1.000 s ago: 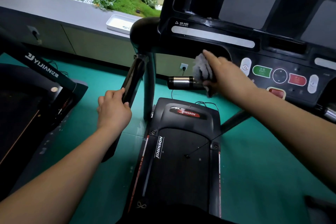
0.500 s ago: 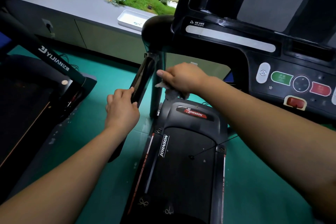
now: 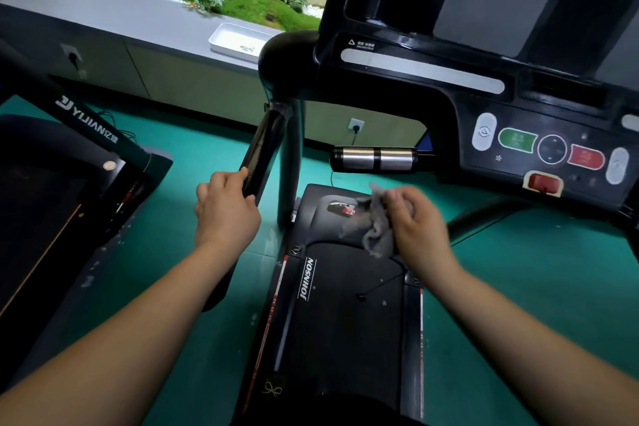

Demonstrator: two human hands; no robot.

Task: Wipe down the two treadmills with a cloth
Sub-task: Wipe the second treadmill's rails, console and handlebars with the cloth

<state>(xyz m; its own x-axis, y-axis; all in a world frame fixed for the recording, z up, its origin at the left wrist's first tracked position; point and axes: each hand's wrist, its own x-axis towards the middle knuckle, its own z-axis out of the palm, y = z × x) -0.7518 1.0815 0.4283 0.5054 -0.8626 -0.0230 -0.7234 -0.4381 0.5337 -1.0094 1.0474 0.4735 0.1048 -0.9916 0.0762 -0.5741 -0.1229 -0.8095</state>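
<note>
Behind the treadmill [image 3: 345, 322], a tray [image 3: 238, 40] tops the counter [image 3: 121, 17].

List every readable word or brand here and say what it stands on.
"JOHNSON": white letters on the black treadmill deck's left side rail.
"YIJIAN": slanted black upright of the left treadmill.
Unreadable: white warning label on the black console, red badge on the motor cover, green button, red button.

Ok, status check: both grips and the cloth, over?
Left grip holds the side handrail. Right grip holds the grey cloth over the motor cover. Thin cord lies on the belt.
</note>
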